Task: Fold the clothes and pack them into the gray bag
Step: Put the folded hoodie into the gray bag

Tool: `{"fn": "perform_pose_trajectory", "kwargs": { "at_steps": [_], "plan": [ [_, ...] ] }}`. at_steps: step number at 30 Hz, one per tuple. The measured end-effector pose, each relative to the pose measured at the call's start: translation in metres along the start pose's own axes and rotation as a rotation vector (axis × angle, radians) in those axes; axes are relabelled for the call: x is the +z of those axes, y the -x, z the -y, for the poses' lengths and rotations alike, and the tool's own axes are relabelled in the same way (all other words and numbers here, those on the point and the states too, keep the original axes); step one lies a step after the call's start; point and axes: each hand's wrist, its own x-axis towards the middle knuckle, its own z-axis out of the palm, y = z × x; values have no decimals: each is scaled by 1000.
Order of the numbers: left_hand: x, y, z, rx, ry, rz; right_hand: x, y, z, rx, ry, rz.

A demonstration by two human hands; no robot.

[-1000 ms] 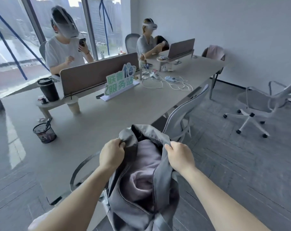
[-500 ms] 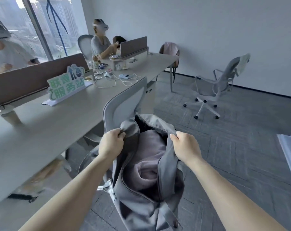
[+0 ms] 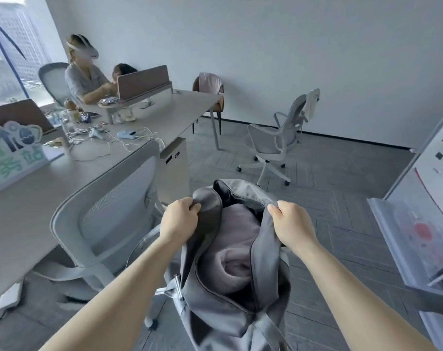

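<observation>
Gray bag (image 3: 230, 307) hung in mid-air before the mesh office chair (image 3: 109, 211) — left hand (image 3: 180, 220) and right hand (image 3: 290, 225), fingers clamped on its rim, spread the mouth; pink garment (image 3: 230, 252) already inside.

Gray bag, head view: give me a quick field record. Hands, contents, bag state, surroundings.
bag: gray bag, held up in the air, mouth open
left hand: left hand grips the left edge of the opening
right hand: right hand grips the right edge of the opening
contents: pinkish garment inside, partly visible
zipper: open
nearby: gray office chair to the left, at a long desk
</observation>
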Motion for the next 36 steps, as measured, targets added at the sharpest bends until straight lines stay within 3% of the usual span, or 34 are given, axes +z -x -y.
{"fn": "perform_pose_trajectory", "kwargs": {
  "at_steps": [5,14,27,36],
  "plan": [
    [33,-94,-23,78,-18,73,17,-85,-12,74,28,-30],
    [90,-249,-56,60,-14,61,47,-246,-35,87,21,-38],
    [138,-449,-101,-165,-43,-165,88,-522,-43,-185,-75,92],
    [135,-595,-62,-227,-29,-297,163,-674,6,-315,-118,132]
  ]
}}
